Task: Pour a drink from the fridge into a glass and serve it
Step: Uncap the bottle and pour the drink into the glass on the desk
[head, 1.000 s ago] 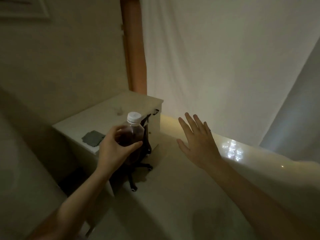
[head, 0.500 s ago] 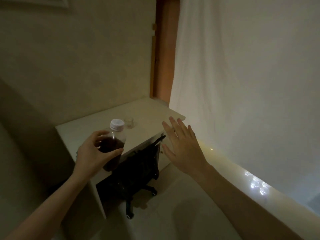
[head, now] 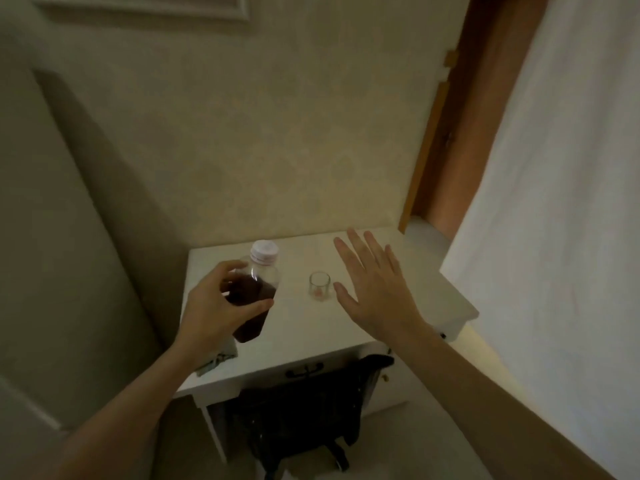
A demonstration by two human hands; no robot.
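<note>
The view has closed in on the white desk (head: 311,327), which now fills the centre where half a second ago it sat lower and farther off. The right hand (head: 375,292) hovers over it, fingers spread and empty, just beside the small clear glass (head: 319,286), which looks empty. The left hand (head: 216,306) grips the capped bottle (head: 254,289), part full of dark drink, above the desk's left side.

A black wheeled office chair (head: 304,414) stood tucked under the white wooden desk (head: 311,327); a white curtain (head: 561,202) hung alongside.
</note>
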